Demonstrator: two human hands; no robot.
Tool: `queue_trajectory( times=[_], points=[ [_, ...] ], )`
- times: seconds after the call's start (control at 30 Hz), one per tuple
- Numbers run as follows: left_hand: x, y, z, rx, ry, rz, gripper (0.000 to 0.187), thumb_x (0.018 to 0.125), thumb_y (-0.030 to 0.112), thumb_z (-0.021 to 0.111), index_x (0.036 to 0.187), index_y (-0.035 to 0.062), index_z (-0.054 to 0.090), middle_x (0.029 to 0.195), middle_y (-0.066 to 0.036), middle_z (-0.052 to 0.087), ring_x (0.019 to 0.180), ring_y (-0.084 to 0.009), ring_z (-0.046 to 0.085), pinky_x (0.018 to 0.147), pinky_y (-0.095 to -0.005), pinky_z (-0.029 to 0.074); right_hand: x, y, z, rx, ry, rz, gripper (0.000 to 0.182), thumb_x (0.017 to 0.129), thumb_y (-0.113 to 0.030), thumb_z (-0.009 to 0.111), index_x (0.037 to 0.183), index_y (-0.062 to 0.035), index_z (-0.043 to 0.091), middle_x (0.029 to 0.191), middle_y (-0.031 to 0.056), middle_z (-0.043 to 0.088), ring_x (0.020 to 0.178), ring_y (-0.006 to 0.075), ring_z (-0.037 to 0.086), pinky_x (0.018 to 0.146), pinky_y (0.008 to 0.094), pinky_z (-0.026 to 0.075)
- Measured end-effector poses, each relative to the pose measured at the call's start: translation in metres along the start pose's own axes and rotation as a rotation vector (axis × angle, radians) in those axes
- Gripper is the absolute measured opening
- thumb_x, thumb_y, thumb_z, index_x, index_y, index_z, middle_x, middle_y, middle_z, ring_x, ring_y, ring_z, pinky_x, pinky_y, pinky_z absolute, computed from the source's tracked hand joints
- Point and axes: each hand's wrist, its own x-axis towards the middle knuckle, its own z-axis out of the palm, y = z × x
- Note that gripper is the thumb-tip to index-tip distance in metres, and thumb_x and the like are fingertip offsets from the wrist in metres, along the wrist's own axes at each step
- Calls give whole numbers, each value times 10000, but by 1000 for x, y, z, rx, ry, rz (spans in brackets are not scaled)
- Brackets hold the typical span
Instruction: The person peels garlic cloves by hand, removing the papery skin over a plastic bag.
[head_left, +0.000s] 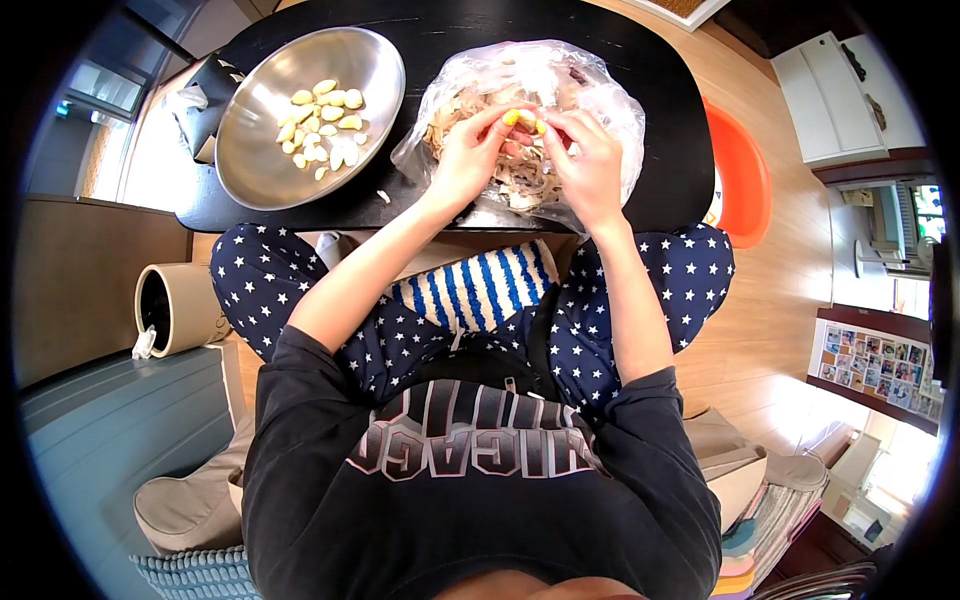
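Observation:
Over a clear plastic bag [610, 95] filled with papery garlic skins [525, 185], my two hands meet fingertip to fingertip. Between them is a pale garlic clove [526, 122]. My left hand [478, 150] pinches it from the left, its fingers closed. From the right, my right hand [583, 155] closes its thumb and fingers on the same clove. Yellow shows at the thumb tips. To the left stands a wide steel bowl [245, 150] holding several peeled garlic cloves [325, 115].
A black table [665, 130] carries the bowl and bag, with a small pale scrap [384, 196] near its front edge. A dark tissue box [205, 100] stands beyond the bowl. An orange seat [740, 175] is at the right. A striped cloth [478, 287] lies on my lap.

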Motion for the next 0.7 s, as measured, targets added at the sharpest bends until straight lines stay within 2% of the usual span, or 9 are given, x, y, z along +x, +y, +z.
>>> queue_trajectory(
  times=[0.1,0.3,0.37,0.47,0.7],
  points=[
    [-1,3,-1,60,10,32,287,948,121,424,1199,15,518,997,-59,606,812,-81,586,685,-193,470,-3,1,4,-21,-1,-27,137,772,-19,623,906,8,624,799,105,599,642,192,583,572,269,464],
    [-4,9,6,130,29,22,282,935,78,439,1200,45,531,915,-26,604,734,-56,531,659,-184,449,-4,1,6,-45,10,-27,101,767,-13,618,866,8,610,773,111,592,641,214,584,571,286,464],
    [-4,4,6,114,15,88,305,932,53,432,1226,57,515,874,3,557,724,-42,463,648,-166,415,-4,0,5,-49,-4,-15,101,767,-13,617,866,6,610,769,112,591,643,219,585,576,290,464],
    [-4,12,2,248,-19,57,301,932,40,425,1218,53,517,861,6,549,722,-40,452,645,-169,410,-5,2,6,-64,-10,-28,105,764,-14,616,867,4,607,765,116,589,647,230,586,586,297,464],
    [-2,11,-2,173,-63,64,275,928,43,433,1177,51,549,921,-11,587,739,-42,487,650,-176,426,-7,1,7,-71,-16,-40,115,759,-18,616,871,0,603,766,120,588,649,245,585,596,301,465]
  ],
)
